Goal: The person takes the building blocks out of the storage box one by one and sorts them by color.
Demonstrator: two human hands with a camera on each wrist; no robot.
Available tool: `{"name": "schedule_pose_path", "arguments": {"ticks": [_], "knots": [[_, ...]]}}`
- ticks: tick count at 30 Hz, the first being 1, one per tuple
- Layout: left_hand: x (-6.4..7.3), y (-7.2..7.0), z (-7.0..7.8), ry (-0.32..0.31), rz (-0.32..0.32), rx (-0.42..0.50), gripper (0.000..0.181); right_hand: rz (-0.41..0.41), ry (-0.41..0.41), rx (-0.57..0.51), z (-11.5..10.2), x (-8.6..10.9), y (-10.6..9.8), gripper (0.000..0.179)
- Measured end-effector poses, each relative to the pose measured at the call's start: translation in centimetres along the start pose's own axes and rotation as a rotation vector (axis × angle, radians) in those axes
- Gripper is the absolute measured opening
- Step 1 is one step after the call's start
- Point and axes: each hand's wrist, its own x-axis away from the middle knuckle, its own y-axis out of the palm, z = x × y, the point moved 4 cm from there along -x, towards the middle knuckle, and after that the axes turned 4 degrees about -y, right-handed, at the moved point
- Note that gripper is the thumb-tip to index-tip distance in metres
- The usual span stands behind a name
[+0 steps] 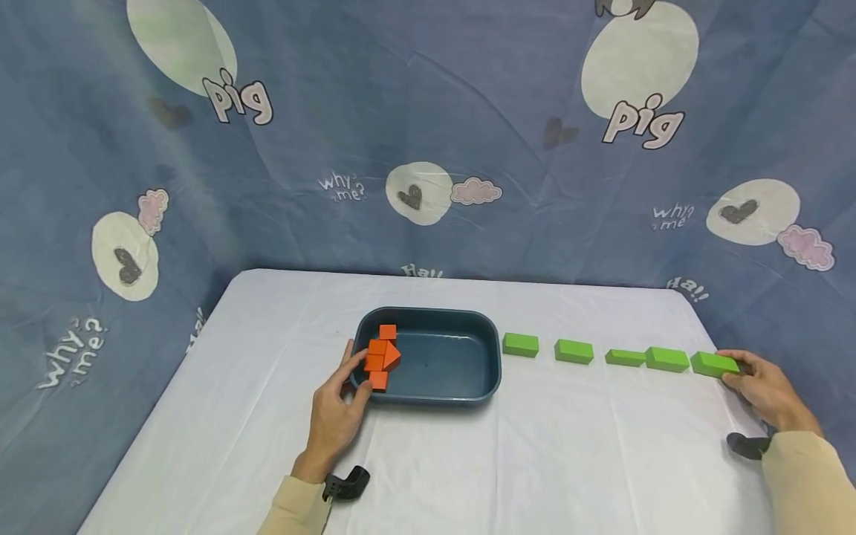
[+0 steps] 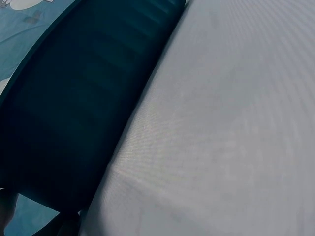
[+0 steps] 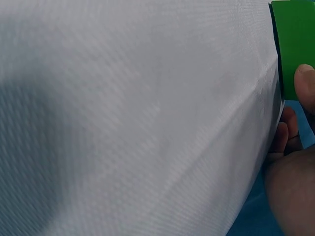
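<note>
Near the middle of the table stands a dark blue tray (image 1: 461,402). Several orange blocks (image 1: 377,362) lie grouped against its left end, one of them pointed. My left hand (image 1: 336,417) is at that end from outside, its thumb and forefinger spread apart with their tips at the rim beside the orange blocks. The left wrist view shows the tray's long side wall (image 2: 74,98). At the table's right edge, my right hand (image 1: 764,391) holds the end of a green block (image 1: 710,364); the thumb (image 3: 306,83) presses its face in the right wrist view.
Right of the tray, several more green blocks (image 1: 573,351) lie in a row leading to the held one, the two nearest it close together. White cloth covers the table (image 1: 548,453). A printed blue curtain (image 1: 521,230) hangs behind and at the sides.
</note>
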Motion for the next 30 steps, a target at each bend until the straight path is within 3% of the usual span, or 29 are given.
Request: {"name": "schedule_pose_path", "arguments": {"ticks": [4, 7, 10, 16, 21, 25, 30], "knots": [[0.1, -0.2, 0.0, 0.004, 0.006, -0.003, 0.052, -0.006, -0.003, 0.008, -0.5, -0.3, 0.0, 0.065], [0.1, -0.3, 0.0, 0.012, 0.008, -0.002, 0.052, 0.035, -0.032, 0.029, -0.7, -0.3, -0.1, 0.076], [0.1, -0.4, 0.0, 0.019, 0.007, 0.001, 0.052, 0.148, -0.027, 0.039, -0.8, -0.1, -0.5, 0.083], [-0.1, -0.6, 0.1, 0.012, 0.008, 0.002, 0.051, 0.366, 0.015, -0.153, -2.9, 0.2, -1.0, 0.076], [-0.2, -0.7, 0.0, 0.011, 0.013, -0.003, 0.050, 0.404, -0.127, -0.283, -7.3, -0.4, -0.3, 0.055], [-0.1, -0.5, -0.1, 0.018, 0.017, 0.004, 0.050, 0.374, -0.284, -0.288, -11.5, -1.1, 1.1, 0.047], [0.1, -0.3, 0.0, 0.037, 0.010, 0.011, 0.052, 0.316, -0.413, -0.363, -16.2, -1.6, 3.5, 0.044]]}}
